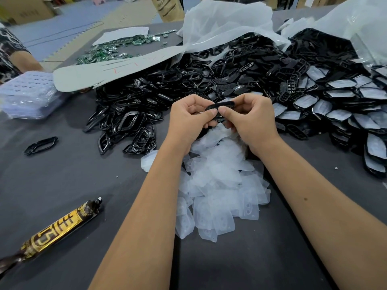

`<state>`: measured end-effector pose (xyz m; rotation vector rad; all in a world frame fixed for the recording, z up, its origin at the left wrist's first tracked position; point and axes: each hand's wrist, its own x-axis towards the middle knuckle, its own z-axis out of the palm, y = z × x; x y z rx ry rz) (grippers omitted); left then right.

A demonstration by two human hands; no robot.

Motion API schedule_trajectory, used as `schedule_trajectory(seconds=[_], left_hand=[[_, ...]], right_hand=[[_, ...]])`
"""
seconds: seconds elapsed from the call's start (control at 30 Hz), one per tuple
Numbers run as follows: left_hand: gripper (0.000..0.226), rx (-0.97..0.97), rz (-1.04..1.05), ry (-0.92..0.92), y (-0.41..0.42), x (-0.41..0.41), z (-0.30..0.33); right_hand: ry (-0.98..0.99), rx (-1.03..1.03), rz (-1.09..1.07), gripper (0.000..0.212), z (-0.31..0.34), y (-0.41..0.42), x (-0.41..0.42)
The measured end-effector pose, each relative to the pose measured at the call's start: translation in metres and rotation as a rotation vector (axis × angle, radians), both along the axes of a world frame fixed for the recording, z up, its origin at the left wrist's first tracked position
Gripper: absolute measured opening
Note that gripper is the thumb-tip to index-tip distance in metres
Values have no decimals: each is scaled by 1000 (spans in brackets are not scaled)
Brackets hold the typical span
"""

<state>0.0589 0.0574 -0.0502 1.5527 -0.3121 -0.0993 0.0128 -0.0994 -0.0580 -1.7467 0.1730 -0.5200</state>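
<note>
Head view: pinching the black frame [222,104] in left hand [188,117] and right hand [250,117], press evenly along its rim, thumbs close, without twisting.

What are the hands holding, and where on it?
A black plastic frame, pinched by both hands: left hand on its left side, right hand on its right side.
</note>
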Motion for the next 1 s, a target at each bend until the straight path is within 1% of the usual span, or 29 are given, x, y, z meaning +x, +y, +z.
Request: schedule_trajectory(seconds=[0.17,0.23,0.33,0.5,0.6,0.63,0.67,0.7,0.77,0.87,0.9,1.0], left_hand=[[18,21,37,-63,-1,1,-1],[19,36,46,-69,0,2,-2],[20,53,41,-67,1,2,-3],[23,63,42,-66,2,1,-1],[21,51,47,-69,5,2,2],[21,42,58,-70,6,2,2],[22,26,77,-68,7,2,3],[23,8,102,-63,8,2,4],[23,-20,154,-53,13,4,4],[21,-97,210,-35,21,7,6],[22,-132,234,-26,23,9,7],[25,-199,299,0,27,11,9]], right_hand=[[-1,10,32,7,1,0,0],[17,-50,0,12,1,1,0],[29,-197,-68,21,1,3,0],[-3,-249,-94,20,2,5,-2],[-27,-204,-36,14,3,5,-3],[-30,-220,-28,10,3,6,-3],[-31,-261,-31,13,4,6,-3],[-33,-301,-27,19,4,6,-3],[-30,-332,34,29,5,7,-4],[-32,-359,151,29,8,7,-7],[-32,-397,196,27,9,7,-7],[31,-621,329,25,9,10,-6]])
